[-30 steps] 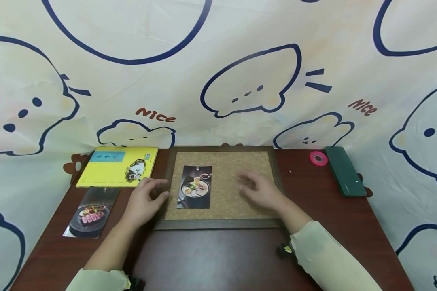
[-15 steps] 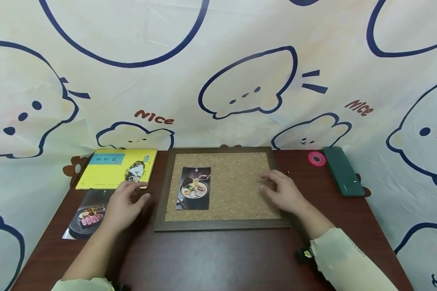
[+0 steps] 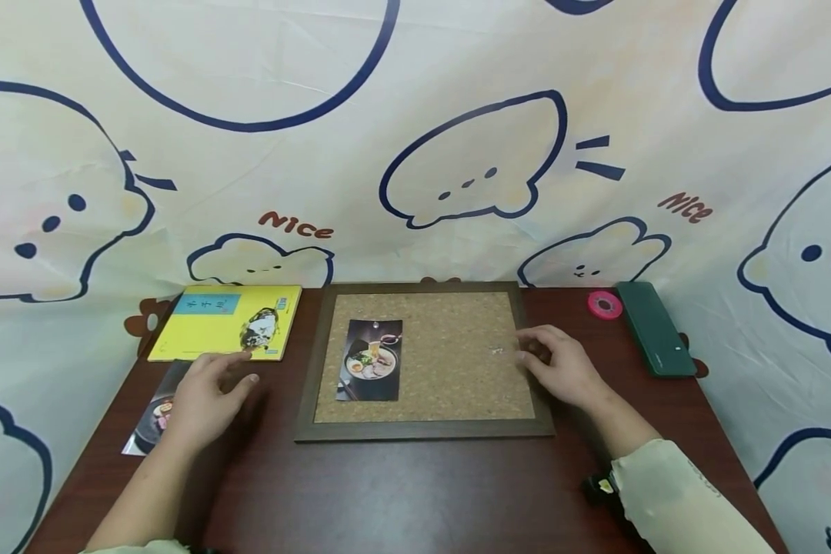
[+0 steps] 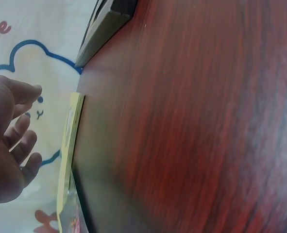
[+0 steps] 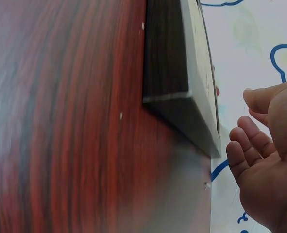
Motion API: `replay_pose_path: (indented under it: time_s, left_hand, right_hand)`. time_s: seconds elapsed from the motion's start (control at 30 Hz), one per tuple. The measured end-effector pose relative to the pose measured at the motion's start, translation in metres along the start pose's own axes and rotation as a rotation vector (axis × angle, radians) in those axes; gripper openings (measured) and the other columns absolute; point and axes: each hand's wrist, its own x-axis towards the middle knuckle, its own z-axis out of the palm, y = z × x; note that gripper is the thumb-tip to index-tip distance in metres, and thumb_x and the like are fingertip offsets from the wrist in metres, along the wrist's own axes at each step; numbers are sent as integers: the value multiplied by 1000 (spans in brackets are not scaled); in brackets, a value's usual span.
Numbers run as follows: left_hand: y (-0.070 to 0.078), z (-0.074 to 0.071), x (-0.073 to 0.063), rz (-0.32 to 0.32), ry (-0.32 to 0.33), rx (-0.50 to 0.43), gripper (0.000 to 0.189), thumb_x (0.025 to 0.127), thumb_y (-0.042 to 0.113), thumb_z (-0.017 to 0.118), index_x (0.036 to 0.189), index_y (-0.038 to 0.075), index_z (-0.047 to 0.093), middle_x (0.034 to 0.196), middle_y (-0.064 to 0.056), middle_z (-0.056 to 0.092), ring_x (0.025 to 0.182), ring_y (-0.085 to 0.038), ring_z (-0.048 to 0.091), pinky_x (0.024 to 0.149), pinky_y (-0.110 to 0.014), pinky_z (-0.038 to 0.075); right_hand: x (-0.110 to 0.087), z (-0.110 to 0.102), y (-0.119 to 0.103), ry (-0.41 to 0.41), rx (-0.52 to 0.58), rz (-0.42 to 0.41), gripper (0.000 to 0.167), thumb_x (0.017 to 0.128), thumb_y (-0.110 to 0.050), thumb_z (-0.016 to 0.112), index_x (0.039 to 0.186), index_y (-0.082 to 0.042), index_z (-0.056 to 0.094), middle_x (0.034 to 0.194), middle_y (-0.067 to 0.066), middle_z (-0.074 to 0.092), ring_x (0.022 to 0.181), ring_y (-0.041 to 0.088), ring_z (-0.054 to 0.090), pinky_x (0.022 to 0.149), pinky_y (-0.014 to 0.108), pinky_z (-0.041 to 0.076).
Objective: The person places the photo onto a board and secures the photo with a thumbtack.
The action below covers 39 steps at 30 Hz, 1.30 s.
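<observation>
My left hand (image 3: 206,404) hovers over a photo card (image 3: 154,419) of sliced meat on a dark plate, hiding its right part. Its fingers are loosely bent and hold nothing, as the left wrist view of the hand (image 4: 9,141) also shows. Above the right edge of a framed cork board (image 3: 450,385) is my right hand (image 3: 564,368), fingers relaxed with nothing between them; the right wrist view shows this hand (image 5: 267,160) too. A photo card (image 3: 370,365) of a noodle bowl lies upright on the cork's left side, a small clear pin (image 3: 375,325) at its top. Tiny clear pieces (image 3: 496,350) lie on the cork.
A yellow book (image 3: 208,327) lies at the back left, partly beside the meat photo. At the back right are a pink round roll (image 3: 605,305) and a long green box (image 3: 656,331). A printed cloth (image 3: 457,61) rises behind the dark wooden table (image 3: 360,492).
Both hands have moved apart: the left from the board's left edge to over the meat photo, the right from above the cork to its right edge. The tiny clear pieces now show on the cork.
</observation>
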Motion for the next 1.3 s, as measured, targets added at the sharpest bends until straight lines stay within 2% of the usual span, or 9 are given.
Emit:
replay_pose_path:
  time_s: [0.13, 0.37, 0.6, 0.67, 0.77, 0.87, 1.07, 1.3]
  left_hand:
    - [-6, -3, -1, -36, 5, 14, 49, 97, 25, 73, 138, 1, 63, 129, -27, 51, 111, -45, 53, 88, -62, 50]
    - [-19, -6, -3, -115, 11, 34, 54, 96, 26, 75, 141, -1, 60, 141, -30, 46, 127, -50, 43, 96, -70, 42]
    - [-30, -6, -7, -100, 9, 53, 52, 95, 23, 75, 138, -3, 61, 129, -29, 50, 115, -48, 49, 86, -63, 49]
    - [-32, -7, -8, -99, 11, 69, 51, 95, 21, 75, 138, -3, 61, 130, -29, 50, 114, -48, 49, 87, -64, 46]
    - [-37, -9, -10, -120, 17, 93, 53, 94, 21, 75, 139, -3, 60, 131, -32, 48, 114, -51, 48, 91, -69, 34]
    - [-41, -12, -11, -145, 17, 107, 54, 94, 22, 75, 140, -3, 59, 133, -34, 46, 118, -54, 43, 89, -73, 24]
    - [-49, -19, -13, -187, 1, 136, 55, 97, 25, 71, 143, -1, 57, 138, -36, 40, 125, -60, 35, 85, -72, 25]
    - [-60, -29, -14, -271, -15, 142, 62, 97, 29, 71, 146, -3, 51, 147, -42, 27, 133, -67, 20, 85, -76, 22]
  right_hand:
    - [-1, -5, 8, 13, -19, 10, 31, 98, -15, 72, 128, -9, 69, 119, 6, 67, 101, 22, 64, 82, 43, 54]
    - [-1, -9, 19, 45, -47, 16, 28, 98, -12, 71, 127, -10, 70, 122, 10, 65, 103, 25, 62, 85, 47, 52]
    - [1, -8, 31, 47, -81, 42, 28, 99, -11, 69, 127, -9, 70, 125, 13, 64, 103, 28, 61, 84, 47, 51]
    - [2, -9, 34, 51, -98, 50, 28, 99, -11, 69, 127, -8, 70, 124, 13, 64, 100, 28, 60, 82, 46, 50]
    - [4, -12, 39, 60, -116, 57, 28, 99, -8, 69, 127, -7, 70, 122, 14, 63, 96, 27, 59, 79, 44, 49]
    - [6, -15, 43, 62, -124, 67, 29, 98, -6, 69, 127, -6, 70, 121, 16, 63, 95, 28, 58, 79, 45, 48]
    - [14, -18, 52, 48, -143, 99, 29, 99, -6, 67, 128, -3, 69, 121, 19, 62, 96, 31, 58, 81, 49, 48]
    - [20, -15, 62, 40, -181, 148, 29, 100, -11, 63, 127, 1, 68, 117, 22, 63, 100, 36, 60, 87, 56, 50]
